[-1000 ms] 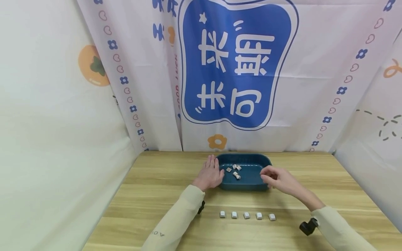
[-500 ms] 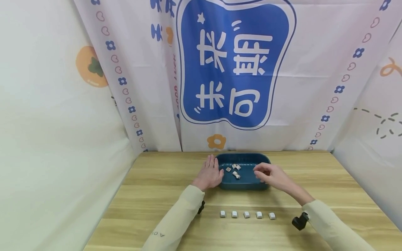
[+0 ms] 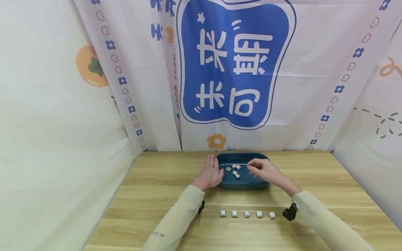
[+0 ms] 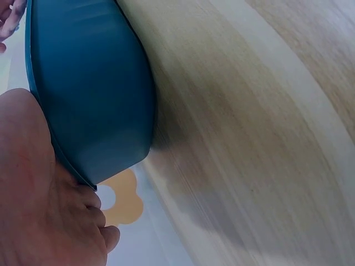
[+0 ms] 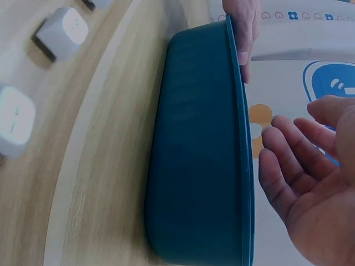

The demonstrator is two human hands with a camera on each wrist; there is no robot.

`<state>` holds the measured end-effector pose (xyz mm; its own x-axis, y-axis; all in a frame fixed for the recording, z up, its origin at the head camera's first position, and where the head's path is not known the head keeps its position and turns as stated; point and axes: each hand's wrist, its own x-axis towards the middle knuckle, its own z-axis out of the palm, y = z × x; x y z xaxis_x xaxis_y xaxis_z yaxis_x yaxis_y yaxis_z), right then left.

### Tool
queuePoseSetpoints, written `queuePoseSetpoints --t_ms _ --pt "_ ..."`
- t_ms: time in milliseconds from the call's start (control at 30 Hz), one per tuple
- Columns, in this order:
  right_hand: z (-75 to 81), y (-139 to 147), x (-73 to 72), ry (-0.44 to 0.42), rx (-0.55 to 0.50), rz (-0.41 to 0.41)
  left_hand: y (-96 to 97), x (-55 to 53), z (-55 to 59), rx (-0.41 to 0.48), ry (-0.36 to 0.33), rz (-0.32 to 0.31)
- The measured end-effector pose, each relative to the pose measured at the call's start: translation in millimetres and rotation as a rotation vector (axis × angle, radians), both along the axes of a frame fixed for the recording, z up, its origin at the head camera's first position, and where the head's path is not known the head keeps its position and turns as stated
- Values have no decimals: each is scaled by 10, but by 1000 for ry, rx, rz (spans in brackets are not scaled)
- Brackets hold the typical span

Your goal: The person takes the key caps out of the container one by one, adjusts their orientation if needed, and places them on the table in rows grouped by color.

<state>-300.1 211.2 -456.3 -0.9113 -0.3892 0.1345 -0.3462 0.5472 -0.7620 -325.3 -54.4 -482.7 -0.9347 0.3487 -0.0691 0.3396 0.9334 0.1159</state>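
Note:
A dark teal oblong tray [image 3: 243, 186] stands at the back of the table, several small whitish keycap-like pieces [image 3: 228, 169] lying loose in its left half. Against the tray's left end rests my left hand [image 3: 209, 175], fingers straight; the left wrist view shows this hand [image 4: 39, 205] touching the rim. My right hand [image 3: 263, 170] hovers over the right half of the tray. In the right wrist view its fingers [image 5: 302, 149] are loosely bent, with nothing seen between them. A row of several white keycaps [image 3: 246, 214] sits on the table in front of the tray.
The wooden table [image 3: 157, 195] ends at a printed cloth [image 3: 157, 132] hanging behind the tray. Cloth sheets also hang at both sides. A black wrist camera [image 3: 290, 212] on the right arm is just right of the keycap row.
My right hand has moved left, from the tray's right rim to over its inside. The left hand stays on the tray's left end, and the keycap row looks the same.

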Motion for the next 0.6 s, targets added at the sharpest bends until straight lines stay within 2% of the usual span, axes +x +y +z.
queuePoseSetpoints --t_ms 400,600 --pt "-80 -110 -115 -45 16 -4 26 2 -1 -8 -9 -5" --pt "-119 -178 -194 -68 30 3 22 11 -2 9 -23 18"
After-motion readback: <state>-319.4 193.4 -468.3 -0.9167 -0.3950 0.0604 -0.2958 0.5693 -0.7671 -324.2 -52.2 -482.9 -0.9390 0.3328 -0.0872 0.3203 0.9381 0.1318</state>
